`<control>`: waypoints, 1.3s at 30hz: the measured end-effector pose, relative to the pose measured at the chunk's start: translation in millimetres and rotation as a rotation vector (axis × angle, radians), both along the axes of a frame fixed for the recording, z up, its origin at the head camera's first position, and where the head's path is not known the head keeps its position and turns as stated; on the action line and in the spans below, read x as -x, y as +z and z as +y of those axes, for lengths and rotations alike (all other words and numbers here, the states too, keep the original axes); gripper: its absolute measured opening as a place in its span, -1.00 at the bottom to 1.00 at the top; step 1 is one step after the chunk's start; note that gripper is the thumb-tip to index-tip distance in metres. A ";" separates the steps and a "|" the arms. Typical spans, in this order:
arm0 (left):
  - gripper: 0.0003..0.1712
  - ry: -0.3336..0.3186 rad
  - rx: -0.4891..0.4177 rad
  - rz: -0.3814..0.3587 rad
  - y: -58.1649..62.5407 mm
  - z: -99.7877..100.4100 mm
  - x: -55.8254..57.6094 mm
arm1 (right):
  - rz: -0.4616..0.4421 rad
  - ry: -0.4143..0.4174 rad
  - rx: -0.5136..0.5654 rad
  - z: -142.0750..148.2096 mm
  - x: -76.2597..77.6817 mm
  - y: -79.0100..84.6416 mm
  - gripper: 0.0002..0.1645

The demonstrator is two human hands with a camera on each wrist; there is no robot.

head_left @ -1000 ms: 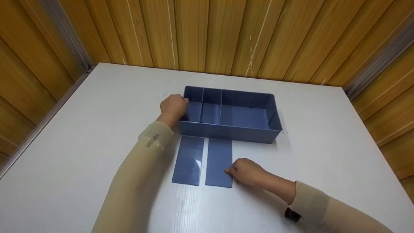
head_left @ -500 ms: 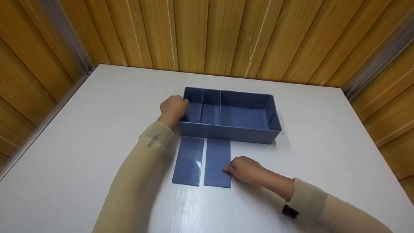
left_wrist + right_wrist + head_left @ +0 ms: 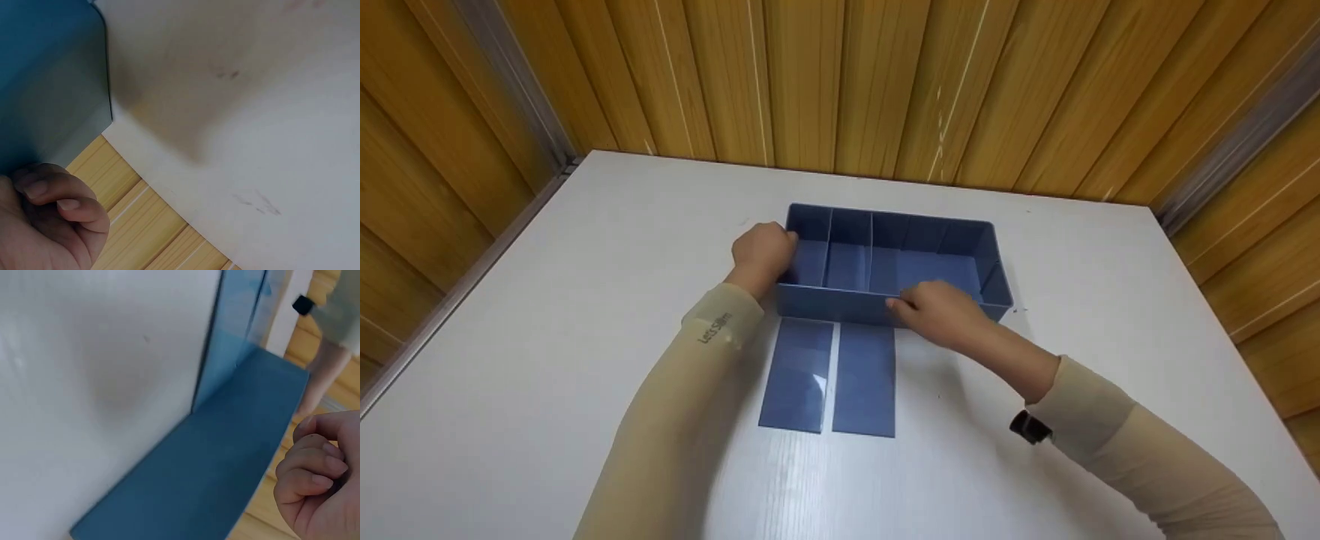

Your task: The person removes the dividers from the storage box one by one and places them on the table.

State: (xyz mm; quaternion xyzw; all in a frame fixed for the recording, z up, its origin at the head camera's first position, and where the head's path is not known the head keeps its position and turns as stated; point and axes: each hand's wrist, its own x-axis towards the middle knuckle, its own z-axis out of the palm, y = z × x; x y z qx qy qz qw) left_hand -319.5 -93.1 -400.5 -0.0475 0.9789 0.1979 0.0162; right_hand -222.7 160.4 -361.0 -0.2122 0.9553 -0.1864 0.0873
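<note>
A blue divided plastic bin (image 3: 840,304) stands on the white table, with two upright dividers in its left half. My left hand (image 3: 763,247) grips the bin's left end wall; in the left wrist view its fingers (image 3: 70,194) curl at the rim. My right hand (image 3: 945,311) is at the bin's front wall, thumb side toward the rim; whether it touches is unclear. In the right wrist view its fingers (image 3: 309,467) are curled with nothing seen in them. Two flat blue rectangular panels lie side by side before the bin: a glossy left panel (image 3: 797,375) and a right panel (image 3: 864,379).
The white table (image 3: 645,225) carries the bin and panels. A wood-slat wall (image 3: 840,82) rises behind its back edge, with similar walls at both sides. A small black object (image 3: 1030,427) sits at the right sleeve's cuff.
My right hand has left the right panel and moved up to the bin's front wall. That panel has shifted slightly left. My left hand has kept its grip on the bin.
</note>
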 end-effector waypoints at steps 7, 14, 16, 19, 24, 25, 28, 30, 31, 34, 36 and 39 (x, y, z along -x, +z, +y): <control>-0.47 -0.008 -0.010 -0.012 3.2 3.8 -1.0 | 0.034 0.037 0.045 2.0 26.5 17.5 -0.41; -0.47 -0.009 0.001 -0.017 4.7 5.1 1.6 | 0.017 -0.046 0.051 -6.1 50.5 22.7 -0.43; -0.47 -0.006 -0.002 -0.021 4.9 5.0 1.7 | -0.013 -0.074 0.060 -9.9 57.1 22.3 -0.42; -0.47 -0.002 -0.014 -0.026 4.9 4.7 1.8 | -0.065 -0.092 0.071 -16.0 65.2 19.7 -0.42; -0.48 -0.005 -0.028 -0.035 4.3 4.9 2.7 | -0.116 -0.106 0.061 -23.5 74.5 10.5 -0.39; -0.47 -0.006 -0.027 -0.037 3.8 4.9 2.6 | -0.121 -0.110 0.054 -24.8 75.5 8.0 -0.39; -0.46 -0.011 -0.018 -0.038 3.0 5.2 2.5 | -0.131 -0.117 0.035 -26.7 77.6 1.6 -0.38; -0.46 -0.009 -0.010 -0.037 3.1 5.4 2.5 | -0.139 -0.106 0.029 -27.1 78.6 -1.4 -0.37; -0.46 -0.008 -0.010 -0.037 3.3 5.5 2.6 | -0.146 -0.097 0.033 -27.1 78.8 -2.5 -0.38; -0.47 -0.005 -0.013 -0.039 3.9 5.6 2.9 | -0.166 -0.042 0.038 -26.7 79.7 -5.1 -0.41; -0.47 -0.004 -0.014 -0.041 4.0 5.3 3.1 | -0.173 -0.002 0.041 -26.4 80.0 -6.7 -0.44; -0.47 0.000 -0.020 -0.043 3.7 4.6 3.5 | -0.173 0.027 0.042 -26.7 79.8 -8.4 -0.50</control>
